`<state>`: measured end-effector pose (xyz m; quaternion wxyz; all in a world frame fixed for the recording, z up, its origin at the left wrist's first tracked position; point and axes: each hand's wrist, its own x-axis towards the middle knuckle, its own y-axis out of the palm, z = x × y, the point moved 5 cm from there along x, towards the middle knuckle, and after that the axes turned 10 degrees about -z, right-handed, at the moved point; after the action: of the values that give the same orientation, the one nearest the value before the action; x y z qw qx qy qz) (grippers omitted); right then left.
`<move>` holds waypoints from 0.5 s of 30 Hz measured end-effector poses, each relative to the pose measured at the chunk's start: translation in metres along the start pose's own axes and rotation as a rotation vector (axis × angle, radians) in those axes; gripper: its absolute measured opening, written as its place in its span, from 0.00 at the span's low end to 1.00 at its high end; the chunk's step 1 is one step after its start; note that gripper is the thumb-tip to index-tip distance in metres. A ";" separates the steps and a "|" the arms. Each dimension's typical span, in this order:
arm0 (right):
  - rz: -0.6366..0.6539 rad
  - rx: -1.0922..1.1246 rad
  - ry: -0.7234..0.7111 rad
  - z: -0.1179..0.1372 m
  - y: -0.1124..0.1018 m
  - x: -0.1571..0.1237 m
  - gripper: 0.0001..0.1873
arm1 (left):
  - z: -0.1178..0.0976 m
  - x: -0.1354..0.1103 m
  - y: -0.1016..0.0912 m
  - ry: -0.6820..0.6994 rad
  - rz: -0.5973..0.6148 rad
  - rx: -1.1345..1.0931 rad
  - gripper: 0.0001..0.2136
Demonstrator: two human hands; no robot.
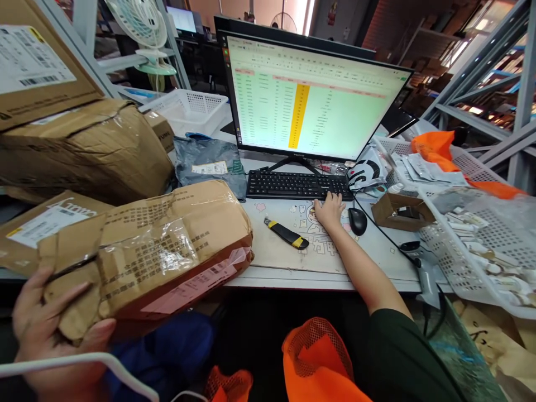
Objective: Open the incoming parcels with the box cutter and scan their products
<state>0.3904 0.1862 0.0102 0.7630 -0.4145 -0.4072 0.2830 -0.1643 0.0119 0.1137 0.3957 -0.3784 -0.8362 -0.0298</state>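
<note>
A taped brown cardboard box (pixel 167 240) with dark printed text and a shipping label on its side lies tilted at the desk's front edge. My left hand (pixel 62 329) grips its near left end, fingers on top and thumb at the front. My right hand (pixel 330 211) rests at the lower right of the black keyboard (pixel 288 185), fingers apart on the keys and holding nothing. A black mouse (pixel 357 221) lies just right of that hand. Between box and hand is a black and yellow utility knife (pixel 287 233) on the printed desk mat (pixel 268 259).
Behind the keyboard stands a monitor (pixel 318 100) showing a spreadsheet. More boxes (pixel 79 151) and a grey plastic parcel (pixel 209 162) crowd the left. At right are white baskets (pixel 456 268), a small open carton (pixel 402 212) and a barcode scanner (pixel 427 279). A white cable (pixel 84 357) crosses the lower left.
</note>
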 end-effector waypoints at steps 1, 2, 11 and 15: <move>-0.006 0.012 0.005 -0.001 0.000 0.000 0.39 | -0.002 0.001 0.000 0.043 0.000 -0.012 0.30; -0.009 0.022 0.011 -0.002 0.001 0.000 0.40 | -0.003 0.001 -0.001 0.082 -0.001 -0.019 0.30; -0.010 0.107 0.045 -0.007 0.005 0.003 0.38 | 0.004 -0.004 -0.002 0.185 -0.077 -0.032 0.29; -0.053 0.147 0.038 -0.008 -0.006 0.004 0.34 | 0.018 -0.010 -0.003 0.164 -0.053 -0.080 0.29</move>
<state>0.3995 0.1833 0.0140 0.8061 -0.3520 -0.3817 0.2839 -0.1738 0.0098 0.0951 0.4466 -0.3681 -0.8087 -0.1046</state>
